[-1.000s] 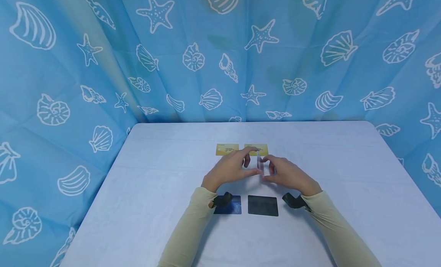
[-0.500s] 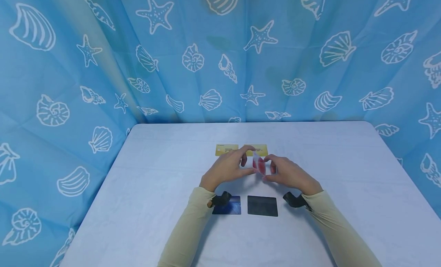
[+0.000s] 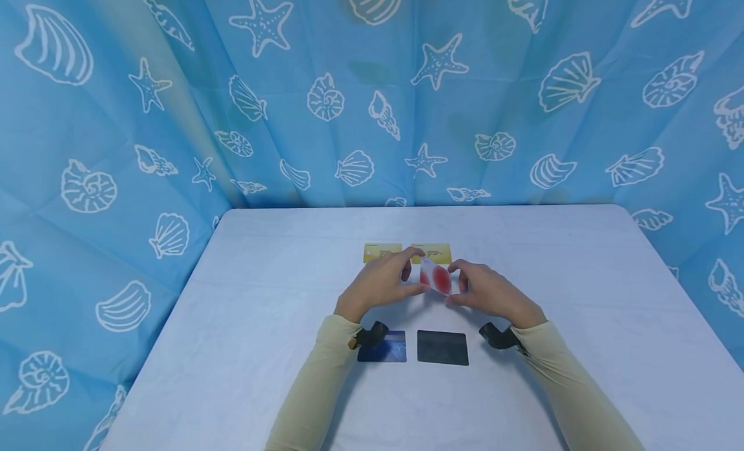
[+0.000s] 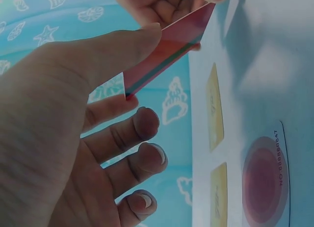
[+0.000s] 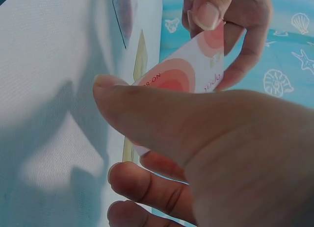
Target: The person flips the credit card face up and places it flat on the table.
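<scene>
Left hand [image 3: 378, 286] and right hand [image 3: 494, 293] both in a pinch grip on one red-and-white card [image 3: 440, 280], opposite ends, tilted above the table [image 3: 261, 296]. Two yellow cards [image 3: 382, 250] lie beyond; closer in, a blue card [image 3: 395, 347], partly covered, sits beside a black card [image 3: 443, 347].
</scene>
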`<state>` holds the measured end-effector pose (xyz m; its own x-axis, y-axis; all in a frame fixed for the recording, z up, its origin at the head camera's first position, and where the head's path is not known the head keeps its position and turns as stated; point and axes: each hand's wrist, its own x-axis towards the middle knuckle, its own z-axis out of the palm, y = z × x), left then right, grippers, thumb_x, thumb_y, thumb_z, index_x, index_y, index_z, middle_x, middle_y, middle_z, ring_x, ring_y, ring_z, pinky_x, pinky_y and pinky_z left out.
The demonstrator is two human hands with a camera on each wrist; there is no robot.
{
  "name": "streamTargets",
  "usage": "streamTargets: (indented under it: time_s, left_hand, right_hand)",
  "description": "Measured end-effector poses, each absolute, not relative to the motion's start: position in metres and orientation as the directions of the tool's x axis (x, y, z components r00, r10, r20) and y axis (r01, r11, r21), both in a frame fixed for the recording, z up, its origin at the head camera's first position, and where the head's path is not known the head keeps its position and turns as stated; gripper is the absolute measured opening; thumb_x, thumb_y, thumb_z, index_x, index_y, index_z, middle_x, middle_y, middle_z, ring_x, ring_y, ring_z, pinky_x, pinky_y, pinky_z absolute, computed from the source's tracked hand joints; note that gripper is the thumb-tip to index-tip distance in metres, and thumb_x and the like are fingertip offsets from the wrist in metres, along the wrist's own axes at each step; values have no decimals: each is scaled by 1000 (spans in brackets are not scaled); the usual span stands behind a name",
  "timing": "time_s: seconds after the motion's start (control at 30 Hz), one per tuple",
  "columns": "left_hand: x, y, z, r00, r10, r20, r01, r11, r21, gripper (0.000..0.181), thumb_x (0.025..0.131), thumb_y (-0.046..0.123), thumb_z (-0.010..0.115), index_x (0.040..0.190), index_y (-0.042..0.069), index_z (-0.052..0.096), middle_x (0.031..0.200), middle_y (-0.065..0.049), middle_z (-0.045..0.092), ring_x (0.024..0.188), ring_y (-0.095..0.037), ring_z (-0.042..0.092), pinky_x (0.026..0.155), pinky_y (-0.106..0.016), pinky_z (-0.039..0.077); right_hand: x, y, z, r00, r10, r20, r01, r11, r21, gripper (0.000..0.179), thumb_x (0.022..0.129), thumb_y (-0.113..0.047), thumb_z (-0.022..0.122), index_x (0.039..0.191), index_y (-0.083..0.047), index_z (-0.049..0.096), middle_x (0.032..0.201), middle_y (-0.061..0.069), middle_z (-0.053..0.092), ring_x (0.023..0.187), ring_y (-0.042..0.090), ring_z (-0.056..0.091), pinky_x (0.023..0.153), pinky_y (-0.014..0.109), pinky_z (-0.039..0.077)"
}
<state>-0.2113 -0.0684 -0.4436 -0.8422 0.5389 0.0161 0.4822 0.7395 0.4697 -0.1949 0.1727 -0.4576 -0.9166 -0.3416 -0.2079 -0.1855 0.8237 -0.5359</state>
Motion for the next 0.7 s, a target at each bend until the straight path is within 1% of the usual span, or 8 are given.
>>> streamTargets:
  time_s: [0.33,0.7]
  left_hand:
    - [-211,-70,-444,-850,527,-14,471,771,429,68,89,49,77,147,22,53,91,4,63,78,-11,57,65,-20,48]
    - [-212,-70,-447,-849,527,-41,466,782,414,66,90,49,76,146,22,54,91,3,65,77,-10,58,65,-20,48]
  right_hand:
    - [-195,176,-458,-915,-338,-220,-173,821,-543,64,87,-22,84,139,-3,53,90,6,61,72,17,53,61,26,49]
    - [-198,179,-459,-912,-336,-236,-165,825,-541,65,87,-23,84,140,-3,52,90,6,61,72,17,53,60,28,49]
